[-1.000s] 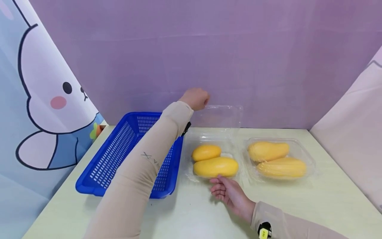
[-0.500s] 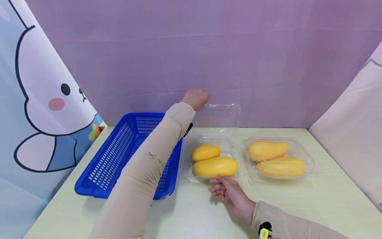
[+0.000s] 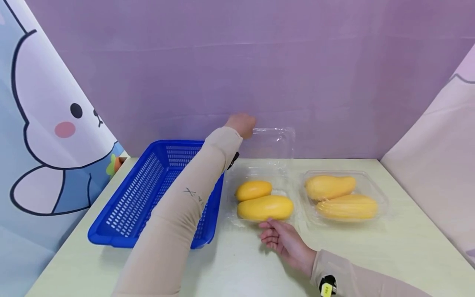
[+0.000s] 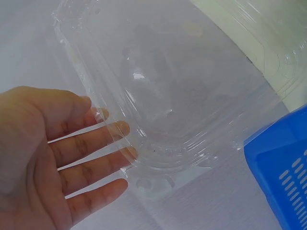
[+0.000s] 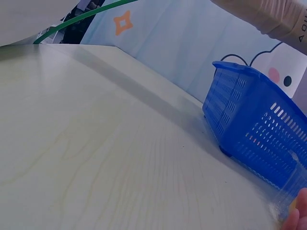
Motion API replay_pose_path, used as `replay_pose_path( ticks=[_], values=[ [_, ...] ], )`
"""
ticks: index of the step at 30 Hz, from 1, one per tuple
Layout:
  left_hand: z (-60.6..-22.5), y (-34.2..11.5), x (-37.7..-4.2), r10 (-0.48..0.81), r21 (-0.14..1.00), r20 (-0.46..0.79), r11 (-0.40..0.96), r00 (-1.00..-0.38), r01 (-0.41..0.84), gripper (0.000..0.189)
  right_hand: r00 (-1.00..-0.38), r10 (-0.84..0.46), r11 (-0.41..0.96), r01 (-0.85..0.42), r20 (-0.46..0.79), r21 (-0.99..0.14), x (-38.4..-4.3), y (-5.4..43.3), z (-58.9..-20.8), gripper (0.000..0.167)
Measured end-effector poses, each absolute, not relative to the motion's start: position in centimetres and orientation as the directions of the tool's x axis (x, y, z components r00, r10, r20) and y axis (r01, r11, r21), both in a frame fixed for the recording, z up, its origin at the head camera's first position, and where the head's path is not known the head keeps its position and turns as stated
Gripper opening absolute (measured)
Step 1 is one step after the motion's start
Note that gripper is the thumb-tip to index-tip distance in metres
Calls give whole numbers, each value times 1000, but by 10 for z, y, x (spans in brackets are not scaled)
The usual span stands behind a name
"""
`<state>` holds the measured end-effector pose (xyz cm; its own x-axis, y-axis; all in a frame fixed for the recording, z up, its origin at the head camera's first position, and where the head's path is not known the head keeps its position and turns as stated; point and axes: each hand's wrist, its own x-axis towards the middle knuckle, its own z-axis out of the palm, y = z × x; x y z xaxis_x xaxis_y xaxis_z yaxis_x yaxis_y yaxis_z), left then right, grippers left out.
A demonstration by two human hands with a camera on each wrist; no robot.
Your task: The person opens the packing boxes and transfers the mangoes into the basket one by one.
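Observation:
A hinged clear plastic clamshell box [image 3: 283, 187] stands with its lid raised, two yellow oblong fruits [image 3: 265, 208] lying in its base. My left hand [image 3: 241, 125] reaches to the upper left of the lid [image 3: 274, 142]. In the left wrist view, the thumb and fingers of that hand [image 4: 57, 158] pinch the lid's edge [image 4: 172, 86], the fingers spread behind the clear plastic. At the front edge of the base, my right hand [image 3: 285, 241] pinches the rim, thumb on top and other fingers curled. Only its fingertips [image 5: 300, 213] show in the right wrist view.
A blue perforated basket [image 3: 148, 194] stands left of the box, partly behind my left sleeve. On the right is a closed clear box [image 3: 380, 198] with two yellow fruits [image 3: 330, 187] inside. A purple cloth backdrop [image 3: 315, 82] rises behind the pale table [image 3: 400, 247].
The head view has shifted slightly, so the things sit a little further left. My left hand and the lid have barely moved. The right hand keeps its hold on the rim.

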<state>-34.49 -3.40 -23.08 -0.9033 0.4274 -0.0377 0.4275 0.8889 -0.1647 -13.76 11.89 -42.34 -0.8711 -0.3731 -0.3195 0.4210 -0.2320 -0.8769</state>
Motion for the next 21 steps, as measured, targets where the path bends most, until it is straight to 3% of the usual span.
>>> replay_pose_path(
  ticks=[21],
  values=[
    [-238,-41,-344,430,-127,-57,892,-901,433,23,-876,-369,-250,416,-311,-874,-134,117,-422,29]
  ],
)
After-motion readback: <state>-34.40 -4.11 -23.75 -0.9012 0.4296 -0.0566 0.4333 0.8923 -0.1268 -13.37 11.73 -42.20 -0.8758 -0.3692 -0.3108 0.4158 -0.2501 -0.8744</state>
